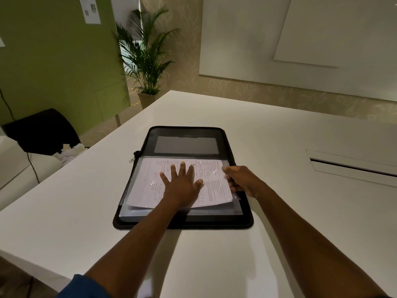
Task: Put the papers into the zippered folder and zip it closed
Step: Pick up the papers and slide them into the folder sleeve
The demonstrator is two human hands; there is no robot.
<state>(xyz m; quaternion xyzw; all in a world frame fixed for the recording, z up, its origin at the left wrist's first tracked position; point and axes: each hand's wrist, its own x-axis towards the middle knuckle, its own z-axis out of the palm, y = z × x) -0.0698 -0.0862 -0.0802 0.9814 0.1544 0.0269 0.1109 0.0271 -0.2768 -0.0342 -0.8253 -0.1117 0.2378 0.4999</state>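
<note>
1. Papers (150, 190) lie in a slightly fanned stack on the near half of the open zippered folder (182, 224), which rests flat on the white table (279, 147), near the middle of its near part
2. Head view: the folder's far half (184, 134) lies open away from the person, showing a grey inner pocket; the zip pull (131, 160) sticks out at the folder's left edge by the fold
3. Left hand (182, 181) lies palm-down on top of the papers, fingers straight and spread apart, pressing the stack flat
4. Right hand (242, 179) is at the right edge of the stack, fingers curled at the paper edge and a clear plastic sleeve (235, 196) there; whether it truly pinches the sheets I cannot tell, as the fingertips are hidden
5. Blue sleeve (86, 287) shows at the lower left of the picture
6. Beyond the table stand a potted palm (146, 61) by a green wall (53, 61), and a dark chair (43, 130) at the left
</note>
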